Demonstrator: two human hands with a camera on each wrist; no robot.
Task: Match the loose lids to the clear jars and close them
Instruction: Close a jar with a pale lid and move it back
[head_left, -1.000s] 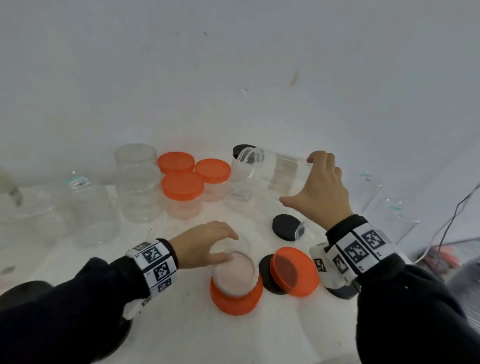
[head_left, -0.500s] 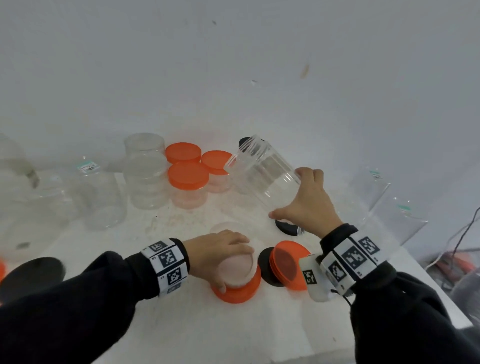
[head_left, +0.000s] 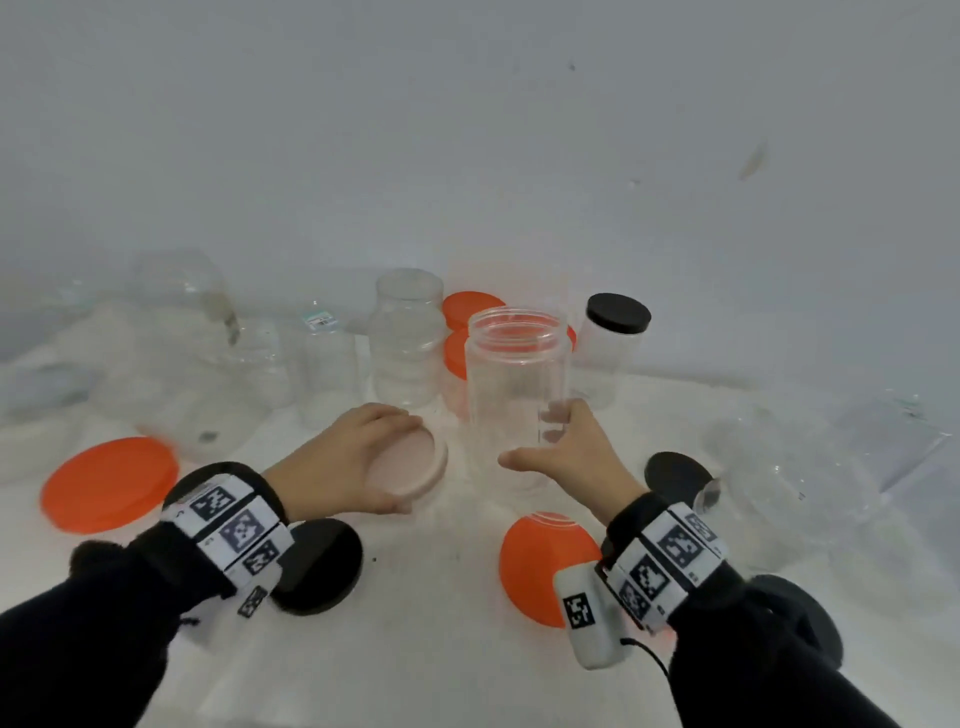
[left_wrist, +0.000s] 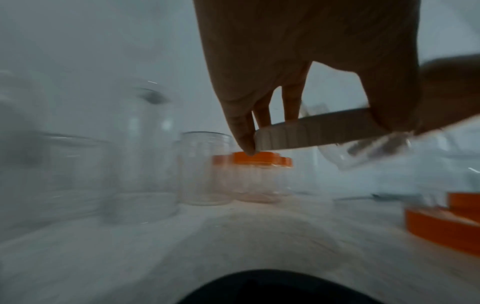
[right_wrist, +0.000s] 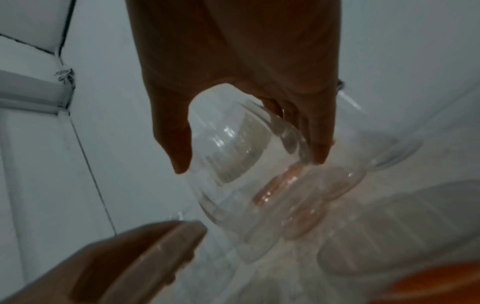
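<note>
From the head view we saw the right hand (head_left: 569, 457) wrapped around the lower part of a tall clear jar (head_left: 514, 384), which stood upright and open-mouthed near the middle of the white table (head_left: 441, 649). Just left of it the left hand (head_left: 343, 462) gripped a pale pink lid (head_left: 408, 460) by its rim, tilted and held beside the jar's base. An orange lid (head_left: 109, 483) lay at the far left, another orange lid (head_left: 545, 566) near the right wrist, and a black lid (head_left: 322, 566) by the left wrist. A black-capped jar (head_left: 610, 343) stood behind, beside more clear jars. From the left wrist view, blurred, we saw the fingers (left_wrist: 244, 135) and thumb curled over the edge of the pale lid (left_wrist: 311, 131), clear of the table, with orange-capped jars (left_wrist: 259, 172) beyond. From the right wrist view we saw thumb and fingers (right_wrist: 319, 139) closed around the clear jar (right_wrist: 241, 160), with the left hand (right_wrist: 103, 267) and its lid low in the frame.
</note>
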